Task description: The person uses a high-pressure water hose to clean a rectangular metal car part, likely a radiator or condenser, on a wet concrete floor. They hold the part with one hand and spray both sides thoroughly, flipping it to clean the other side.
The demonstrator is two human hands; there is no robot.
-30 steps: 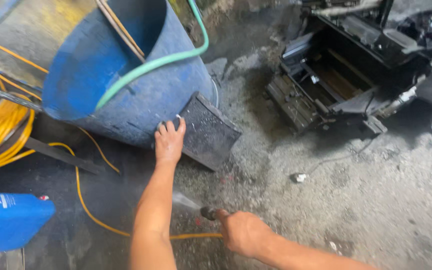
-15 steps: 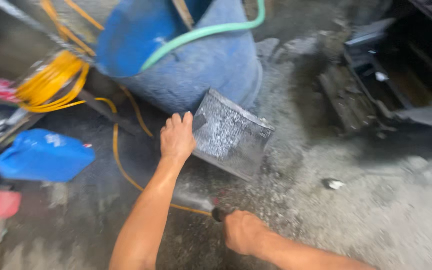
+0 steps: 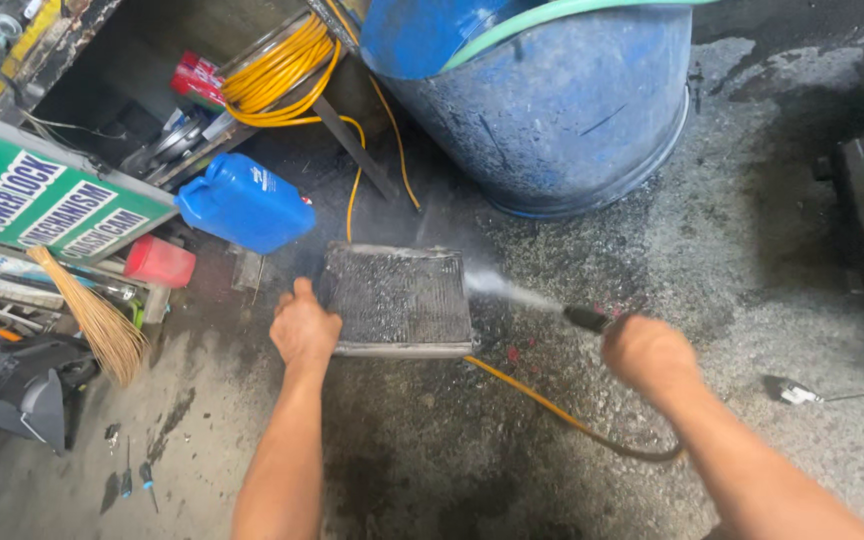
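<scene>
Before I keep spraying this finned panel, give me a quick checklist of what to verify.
1. Left hand steadies the finned panel at its left edge: ok.
2. Right hand grips the spray nozzle: ok.
3. Spray reaches the panel's right edge: ok.
4. Left hand away from the jet: ok.
5. Yellow hose free of kinks: cannot tell, it runs under the panel.
6. Blue jug clear of spray: ok.

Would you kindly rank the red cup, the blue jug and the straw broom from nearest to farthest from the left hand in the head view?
From the left hand:
1. Blue jug, above, slightly left.
2. Red cup, farther left.
3. Straw broom, far left.
</scene>
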